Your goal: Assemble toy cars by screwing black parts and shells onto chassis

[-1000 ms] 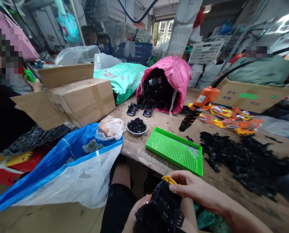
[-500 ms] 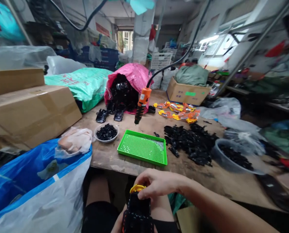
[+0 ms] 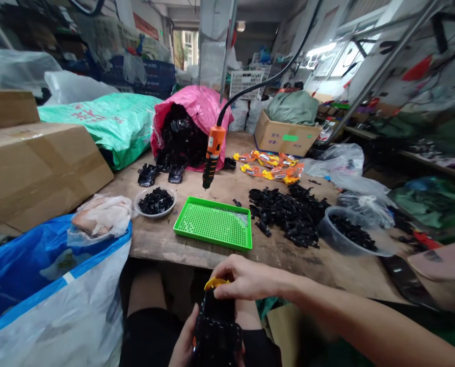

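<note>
My left hand [image 3: 186, 336] wraps round the side of what looks like a black plastic toy car [image 3: 216, 331], low in front of my lap. A little orange shows at its left side. My right hand [image 3: 242, 278] is closed at the far end of it, thumb on top, fingers at a curved yellow plastic piece [image 3: 215, 283]. The yellow piece touches the black body; the right fingertips are partly hidden behind it. Just beyond, on the table edge, lies a green perforated tray [image 3: 212, 239] with small metal bits, probably screws, in its far right corner.
An orange electric screwdriver [image 3: 213, 153] hangs over the table on a black cable. Around it are a bowl of black parts [image 3: 156, 201], a black parts pile [image 3: 288, 214], orange-yellow pieces [image 3: 273, 168], a clear tub [image 3: 326, 229], a pink sack [image 3: 200, 102] and cardboard boxes [image 3: 39, 168].
The view has shifted, so the table things stand slightly farther left and higher. Both hands keep their hold on the black toy car and yellow piece; more of my left hand shows.
</note>
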